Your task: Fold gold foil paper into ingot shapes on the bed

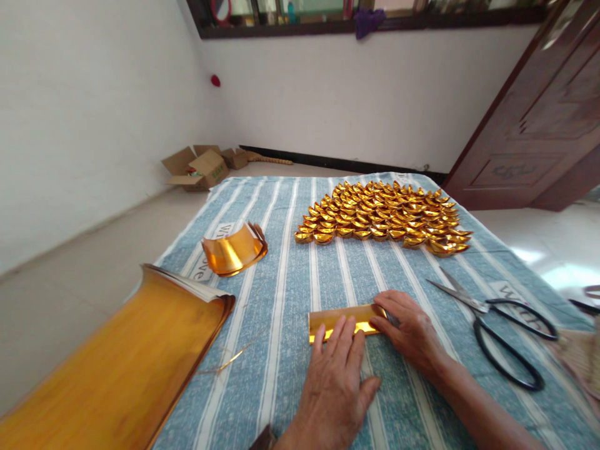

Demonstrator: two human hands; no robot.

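A folded strip of gold foil paper (344, 319) is pressed flat on the striped cloth (290, 375), near its front edge. The left hand (335, 384) lies open, fingers spread on the strip; the right hand (412, 331) pins its right end with flat fingers, nothing gripped. The paper is judged light, thin, slippery and easily creased; it is best held by the edges. One pair of scissors (501, 319), one curled sheet (234, 250), one stack of sheets (122, 369) and many folded gold ingots (384, 215), too many to count, are noted.

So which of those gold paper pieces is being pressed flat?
The folded strip under both hands, left and right. The curled piece and the big stack lie untouched.
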